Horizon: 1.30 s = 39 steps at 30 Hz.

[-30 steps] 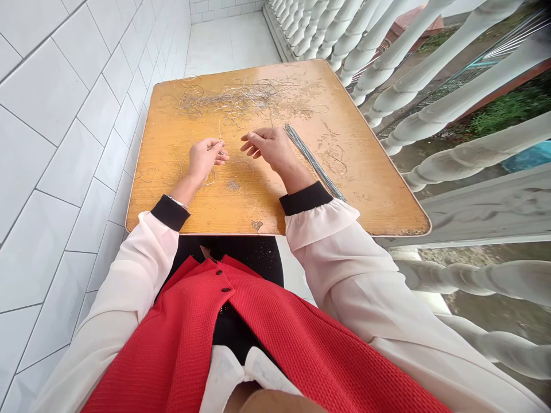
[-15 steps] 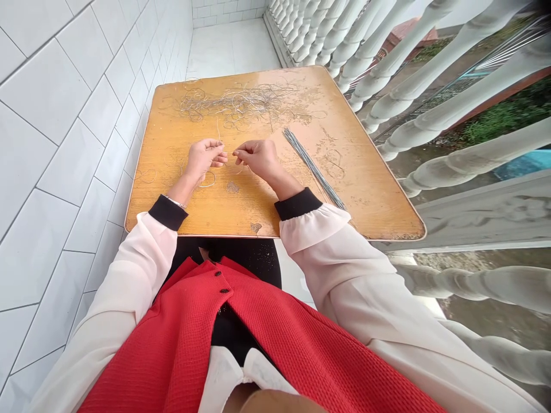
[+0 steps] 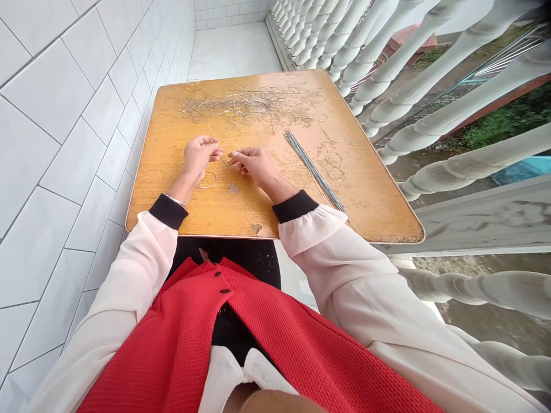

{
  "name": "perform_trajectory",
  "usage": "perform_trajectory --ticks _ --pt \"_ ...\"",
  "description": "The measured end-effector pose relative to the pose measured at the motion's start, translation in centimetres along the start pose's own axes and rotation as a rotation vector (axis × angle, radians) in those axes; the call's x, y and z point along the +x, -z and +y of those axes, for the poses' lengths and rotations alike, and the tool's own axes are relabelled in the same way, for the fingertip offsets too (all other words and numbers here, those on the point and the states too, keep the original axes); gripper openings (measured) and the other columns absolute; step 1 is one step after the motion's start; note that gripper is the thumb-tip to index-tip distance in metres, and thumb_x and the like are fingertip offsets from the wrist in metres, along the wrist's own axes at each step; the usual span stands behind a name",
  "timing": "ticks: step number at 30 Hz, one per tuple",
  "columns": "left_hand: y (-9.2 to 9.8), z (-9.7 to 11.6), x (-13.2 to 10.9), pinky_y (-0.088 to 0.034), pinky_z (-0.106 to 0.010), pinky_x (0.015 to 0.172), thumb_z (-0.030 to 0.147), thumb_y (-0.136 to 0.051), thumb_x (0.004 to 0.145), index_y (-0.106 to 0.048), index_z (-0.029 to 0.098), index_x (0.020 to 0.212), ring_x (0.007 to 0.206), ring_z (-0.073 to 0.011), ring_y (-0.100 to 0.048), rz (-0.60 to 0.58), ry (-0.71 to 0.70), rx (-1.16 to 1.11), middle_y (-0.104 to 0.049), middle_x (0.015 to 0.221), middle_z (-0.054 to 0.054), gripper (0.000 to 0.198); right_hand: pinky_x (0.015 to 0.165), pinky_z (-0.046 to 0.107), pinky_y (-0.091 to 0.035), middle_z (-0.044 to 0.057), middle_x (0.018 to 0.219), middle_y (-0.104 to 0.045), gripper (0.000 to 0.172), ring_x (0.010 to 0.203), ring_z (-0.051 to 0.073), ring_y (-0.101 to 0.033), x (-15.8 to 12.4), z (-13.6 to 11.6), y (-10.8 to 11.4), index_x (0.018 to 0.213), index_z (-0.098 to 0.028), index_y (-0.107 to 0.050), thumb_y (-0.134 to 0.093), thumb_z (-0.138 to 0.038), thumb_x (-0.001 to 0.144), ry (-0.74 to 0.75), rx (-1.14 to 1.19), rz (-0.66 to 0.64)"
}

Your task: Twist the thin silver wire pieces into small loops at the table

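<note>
Wooden bench (image 3: 206, 215) is being worked live: a thin wire (image 3: 224, 162) is being pinched narrowly between the left hand (image 3: 198, 158) and the right hand (image 3: 253, 166), a straight wire bundle (image 3: 316, 180) is being kept just to the right, and a tangled wire heap (image 3: 236, 104) is being kept farther ahead.

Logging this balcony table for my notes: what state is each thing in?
Left hand: curled, gripping the wire
Right hand: fingertips pinched on the wire
Thin wire: bent, running between the hands
Wire tangle: loose, snarled heap
Straight wire bundle: lying straight, aligned
Wooden tabletop: worn, chipped
</note>
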<state>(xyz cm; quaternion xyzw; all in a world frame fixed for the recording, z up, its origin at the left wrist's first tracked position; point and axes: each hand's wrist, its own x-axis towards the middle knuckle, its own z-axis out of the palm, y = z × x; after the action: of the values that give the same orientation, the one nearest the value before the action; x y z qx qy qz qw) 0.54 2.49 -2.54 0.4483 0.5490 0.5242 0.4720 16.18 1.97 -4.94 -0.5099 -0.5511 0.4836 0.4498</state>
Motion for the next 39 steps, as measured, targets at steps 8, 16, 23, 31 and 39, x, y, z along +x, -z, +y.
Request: perform_trajectory --ticks 8,16,23,31,39 --pt "0.6 0.0 0.3 -0.053 -0.014 0.065 0.019 -0.058 0.104 -0.062 0.018 0.087 0.062 -0.005 -0.068 -0.029 0.029 -0.068 -0.07 0.07 0.002 0.017 0.048 0.014 -0.047 0.001 0.059 -0.071 0.029 0.046 0.006 -0.058 -1.0 -1.1 -0.7 0.079 -0.016 -0.07 -0.059 -0.012 0.106 -0.184 0.175 -0.045" --pt "0.9 0.1 0.6 -0.054 -0.015 0.069 0.026 -0.064 0.104 -0.061 0.018 0.086 0.064 -0.0053 -0.07 -0.005 0.031 -0.059 -0.071 0.072 0.002 0.02 0.054 0.015 -0.052 0.004 0.064 -0.075 0.024 0.048 0.007 -0.061 -0.9 -0.6 -0.1 0.083 -0.015 -0.075 -0.064 -0.016 0.104 -0.224 0.27 -0.193" --pt "-0.1 -0.4 0.6 -0.053 -0.016 0.064 0.02 -0.059 0.105 -0.062 0.017 0.083 0.057 -0.0054 -0.067 0.023 -0.042 0.051 -0.068 0.067 0.003 0.022 0.059 0.016 -0.054 0.002 0.073 -0.077 0.017 0.061 0.008 -0.066 -0.4 -0.4 -0.3 0.081 -0.018 -0.074 -0.078 -0.024 0.096 -0.086 0.107 -0.078" --pt "-0.5 -0.1 -1.0 -0.052 -0.014 0.063 0.016 -0.066 0.099 -0.063 0.017 0.087 0.059 -0.0042 -0.066 -0.133 -0.028 0.074 -0.069 0.069 0.003 0.012 0.049 0.018 -0.042 -0.002 0.058 -0.062 0.032 0.049 0.006 -0.049 -0.2 -0.1 -0.8 0.065 -0.019 -0.066 -0.075 -0.021 0.095 0.093 0.043 0.073" --pt "0.3 0.2 -1.4 -0.054 -0.017 0.073 0.0 -0.072 0.084 -0.069 0.015 0.098 0.08 -0.0089 -0.074 -0.2 -0.051 0.036 -0.076 0.084 0.0 0.021 0.046 0.015 -0.036 -0.002 0.058 -0.061 0.033 0.05 0.005 -0.046 -0.9 -1.2 -0.2 0.065 -0.017 -0.066 -0.07 -0.011 0.097 -0.033 0.207 0.019"
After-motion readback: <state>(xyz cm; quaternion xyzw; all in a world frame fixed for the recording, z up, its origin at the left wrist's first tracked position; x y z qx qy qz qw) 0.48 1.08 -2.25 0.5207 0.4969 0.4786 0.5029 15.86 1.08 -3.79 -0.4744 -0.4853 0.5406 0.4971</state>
